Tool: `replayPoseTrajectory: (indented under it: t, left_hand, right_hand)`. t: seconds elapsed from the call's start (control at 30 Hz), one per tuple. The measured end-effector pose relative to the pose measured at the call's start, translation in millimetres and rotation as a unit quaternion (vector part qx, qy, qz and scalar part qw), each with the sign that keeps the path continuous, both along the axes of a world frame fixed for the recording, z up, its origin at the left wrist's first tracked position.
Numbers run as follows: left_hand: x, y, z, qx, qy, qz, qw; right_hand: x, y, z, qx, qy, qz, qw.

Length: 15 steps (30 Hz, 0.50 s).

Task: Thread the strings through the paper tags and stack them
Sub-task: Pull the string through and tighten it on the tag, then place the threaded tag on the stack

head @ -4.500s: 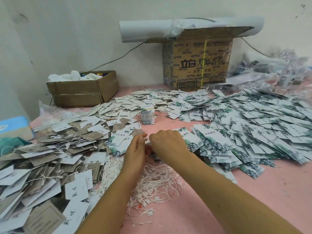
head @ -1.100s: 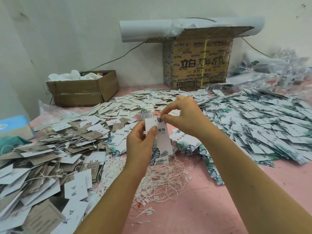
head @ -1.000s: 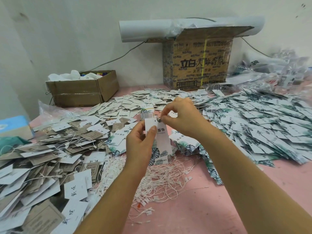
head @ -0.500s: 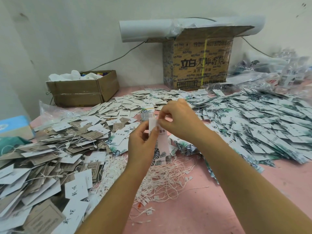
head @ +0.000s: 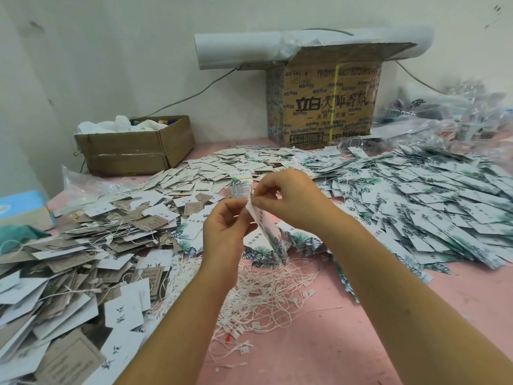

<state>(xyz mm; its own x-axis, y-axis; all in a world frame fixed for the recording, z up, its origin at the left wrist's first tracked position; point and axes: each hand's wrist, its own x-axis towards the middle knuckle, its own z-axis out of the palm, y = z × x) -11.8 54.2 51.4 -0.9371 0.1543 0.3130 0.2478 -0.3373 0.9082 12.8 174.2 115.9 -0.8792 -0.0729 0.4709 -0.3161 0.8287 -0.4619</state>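
Covering most of the pink table (head: 319, 345), two heaps hide its surface. Leaf-print tags (head: 430, 207) spread over the right and run out of view at the right edge. Brown and white tags (head: 69, 259) fill the left and are cut off at the left and bottom edges. Against the back wall a tall printed carton (head: 327, 107) carries a white roll (head: 238, 48) on its flaps. A low carton (head: 133, 151) sits to its left, its contents mostly hidden under white wrapping. Crumpled clear plastic (head: 458, 120) at the far right is too blurred to sort out.

Bare table shows mainly at the near right, between the right forearm and the leaf-print heap. A tangle of white strings (head: 266, 290) lies between the two heaps, directly under the hands.

Both forearms cross the bottom edge of the view and converge above the strings. The left hand (head: 224, 232) pinches the held tag (head: 266, 229) near its top between thumb and curled fingers. The right hand (head: 291, 198), knuckles up, pinches the tag's top end with thumb and forefinger. The tag hangs tilted, seen almost edge-on, with its leaf print at the lower end. Whether a string lies between the right fingertips cannot be made out. A small banded bundle of tags (head: 241, 187) stands just behind the hands, partly hidden by them.
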Motion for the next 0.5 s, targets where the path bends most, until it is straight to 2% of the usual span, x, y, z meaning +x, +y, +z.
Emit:
replayPoseTrajectory:
  t: [0.27,0.5]
  left_hand:
    - [2.1,1.7,2.5,-0.095,-0.033,0.018,0.995]
    - [1.6,0.4,9.6,-0.017,-0.132,-0.005,0.991]
  right_hand:
    - [-3.3,6.0,-4.2,-0.013,-0.057,0.010,0.998]
    - [-2.9,34.8,-4.6,-0.098,-0.149,-0.037,0.983]
